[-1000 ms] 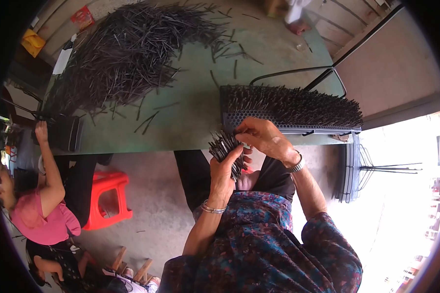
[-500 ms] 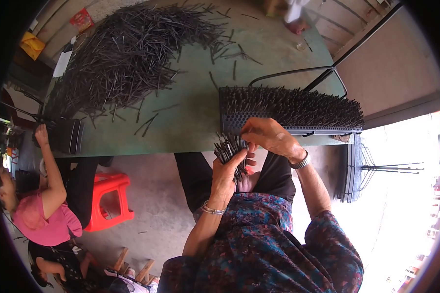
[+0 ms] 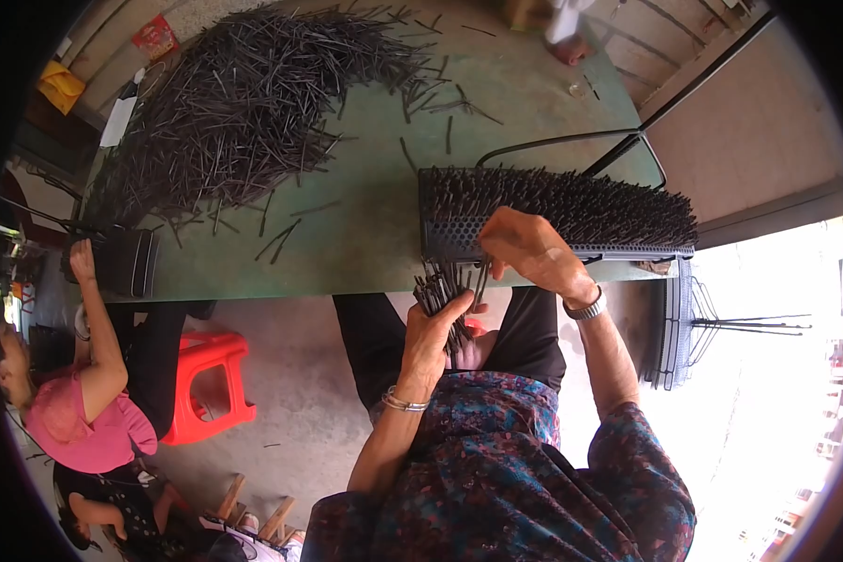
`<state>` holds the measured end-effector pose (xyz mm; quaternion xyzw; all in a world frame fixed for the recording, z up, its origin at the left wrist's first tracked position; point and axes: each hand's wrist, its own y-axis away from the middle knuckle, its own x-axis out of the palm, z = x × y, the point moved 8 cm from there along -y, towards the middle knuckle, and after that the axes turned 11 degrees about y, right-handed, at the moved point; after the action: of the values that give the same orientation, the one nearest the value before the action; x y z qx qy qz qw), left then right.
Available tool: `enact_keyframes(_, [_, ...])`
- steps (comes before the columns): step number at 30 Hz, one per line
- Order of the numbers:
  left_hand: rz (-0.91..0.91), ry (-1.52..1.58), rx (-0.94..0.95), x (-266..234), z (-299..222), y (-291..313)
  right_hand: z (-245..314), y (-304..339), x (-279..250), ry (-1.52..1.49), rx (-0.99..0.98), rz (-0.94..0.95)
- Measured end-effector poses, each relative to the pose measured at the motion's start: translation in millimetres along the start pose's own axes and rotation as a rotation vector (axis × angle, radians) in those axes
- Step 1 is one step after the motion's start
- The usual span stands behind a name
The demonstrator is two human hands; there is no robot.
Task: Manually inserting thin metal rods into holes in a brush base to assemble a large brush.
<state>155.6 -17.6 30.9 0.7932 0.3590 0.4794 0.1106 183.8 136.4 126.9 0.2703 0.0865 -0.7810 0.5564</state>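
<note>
Pile (image 3: 244, 112) at the desk's (image 3: 365, 225) far-left, rack (image 3: 448, 236) by its near edge. Left hand (image 3: 429, 335) clasps sticks (image 3: 435, 294); right hand (image 3: 534, 251), pinching one, has drawn away.

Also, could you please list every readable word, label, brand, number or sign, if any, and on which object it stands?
No text can be read.
Red packet: any print is too small and blurred.
Yellow bag: no lettering I can make out.
Black perforated rack, and bundle of dark sticks in the left hand: none visible.
</note>
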Motion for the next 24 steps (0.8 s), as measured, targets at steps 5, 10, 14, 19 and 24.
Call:
enact_keyframes(5, [-0.032, 0.163, -0.013, -4, 6, -3, 24, -1, -32, 0.158, -0.044, -0.391])
enact_keyframes(10, [0.021, 0.312, -0.007, 6, 9, -3, 12, -12, -26, 0.217, -0.172, -0.605])
enact_keyframes(14, [0.009, 0.317, -0.021, 4, 10, -4, 7, -18, -20, 0.272, -0.206, -0.609])
enact_keyframes(19, [0.015, 0.214, -0.029, -4, 13, -3, 7, -21, -16, 0.333, -0.159, -0.571])
enact_keyframes(24, [0.036, 0.187, 0.010, -2, 9, -1, 12, -23, 0, 0.573, -0.250, -0.563])
